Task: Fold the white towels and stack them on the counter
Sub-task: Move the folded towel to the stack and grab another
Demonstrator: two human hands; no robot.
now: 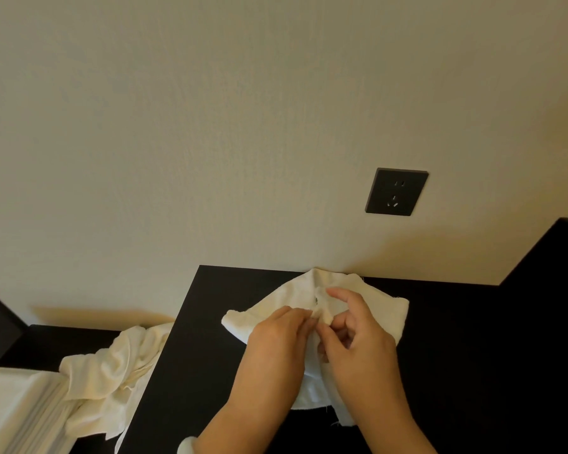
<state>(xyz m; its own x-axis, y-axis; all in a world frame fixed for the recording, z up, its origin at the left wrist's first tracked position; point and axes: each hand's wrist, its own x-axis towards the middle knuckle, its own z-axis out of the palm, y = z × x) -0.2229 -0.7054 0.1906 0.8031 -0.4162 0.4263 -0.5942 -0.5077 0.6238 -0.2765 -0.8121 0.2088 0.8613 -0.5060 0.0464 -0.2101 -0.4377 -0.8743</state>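
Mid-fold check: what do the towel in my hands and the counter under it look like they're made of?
The towel looks like soft, thin white woven cloth, probably cotton: it creases limply and loose threads fray from its lower edge. The counter is smooth, matte black, likely painted or laminated board. No grain or sheen shows, so the core material is uncertain.

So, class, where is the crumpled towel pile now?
Head view, lower left: the crumpled towel pile lies against the counter's left edge, left of the towel being folded.
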